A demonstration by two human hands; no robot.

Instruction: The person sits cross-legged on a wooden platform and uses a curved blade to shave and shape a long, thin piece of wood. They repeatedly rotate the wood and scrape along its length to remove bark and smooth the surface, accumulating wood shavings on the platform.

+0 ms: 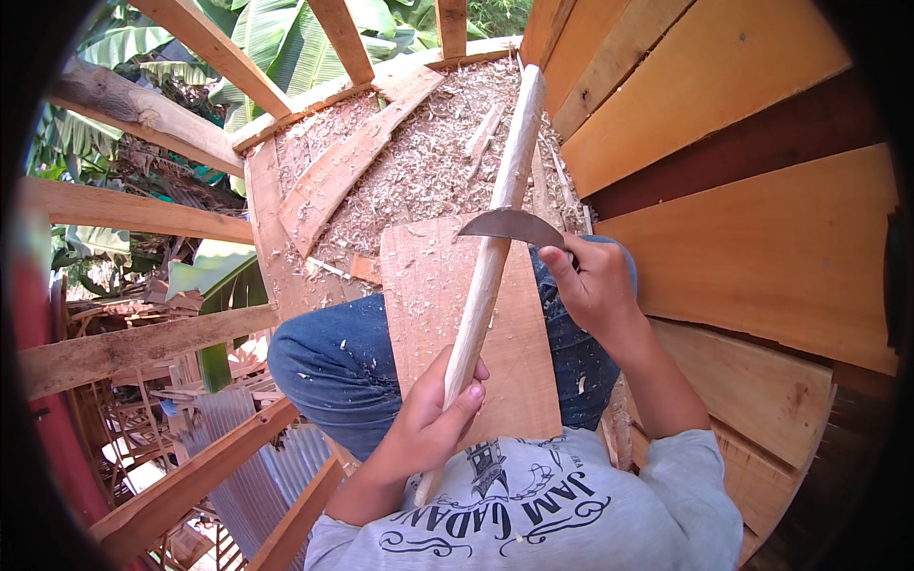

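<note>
Both hands closed. Left hand (443,411) wraps the lower part of a long, pale, peeled wooden stick (487,271), slanting 7 to 1 o'clock over a flat tan wooden board (519,352) on the lap. Right hand (595,285), 3 o'clock of the stick, grips the near end of a dark curved metal blade (519,226); blade crosses stick, tip toward 9. Curly pale wood shavings (428,171) at 12 o'clock

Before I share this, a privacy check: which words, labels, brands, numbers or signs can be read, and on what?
Grey shirt: large dark lettering beside a tower drawing; I won't copy its words.
Same shirt: smaller letters, too small to read.
Curved knife, wooden pole: none visible.
</note>
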